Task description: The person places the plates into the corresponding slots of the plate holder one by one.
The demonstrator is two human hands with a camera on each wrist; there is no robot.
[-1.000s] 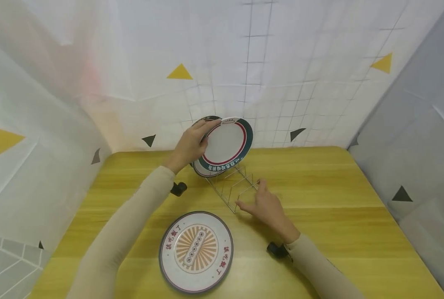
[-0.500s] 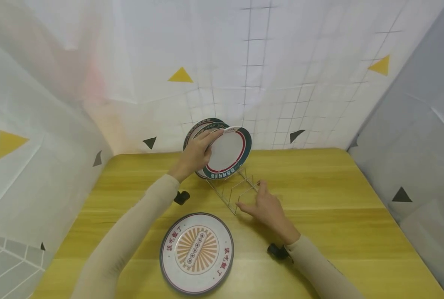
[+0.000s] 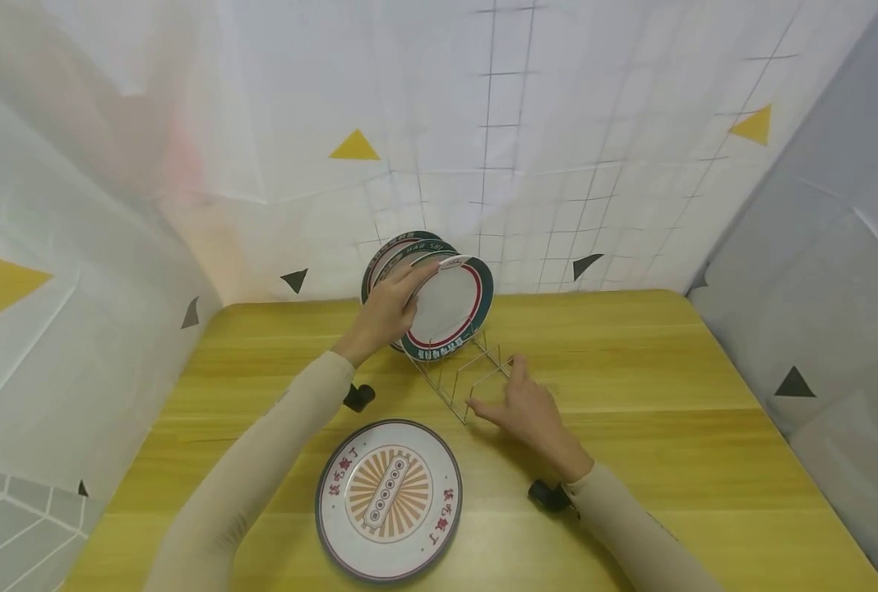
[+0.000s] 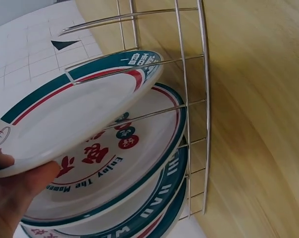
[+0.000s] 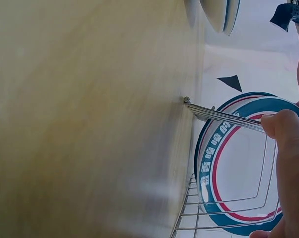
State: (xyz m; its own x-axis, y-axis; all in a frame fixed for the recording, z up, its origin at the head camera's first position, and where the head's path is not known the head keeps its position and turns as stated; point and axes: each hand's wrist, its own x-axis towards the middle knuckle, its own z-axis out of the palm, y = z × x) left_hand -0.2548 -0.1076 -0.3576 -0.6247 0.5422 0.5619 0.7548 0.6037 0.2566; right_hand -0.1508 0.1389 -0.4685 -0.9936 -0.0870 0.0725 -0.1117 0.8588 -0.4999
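Observation:
My left hand (image 3: pixel 385 311) pinches the upper rim of a white plate (image 3: pixel 450 300) with a green border and red ring. This plate stands on edge, its lower part among the wires of a metal dish rack (image 3: pixel 436 387). Similar plates (image 4: pixel 154 148) lean close behind it, partly hidden; in the left wrist view the held plate tilts apart from the nearest one at the top. My right hand (image 3: pixel 531 411) holds the rack's near end, thumb and a finger at opposite sides, as the right wrist view shows with the thumb (image 5: pixel 278 124) on the wire.
A larger white plate (image 3: pixel 387 501) with an orange sunburst design lies flat on the wooden table (image 3: pixel 631 460), in front of the rack. White sheeting (image 3: pixel 594 205) walls the table's back and sides. Black wrist devices (image 3: pixel 359 398) are on both arms.
My left hand has lowered the green-bordered plate and brought it slightly nearer, down into the rack's wires. More of the plates behind now shows. The right hand has stayed on the rack.

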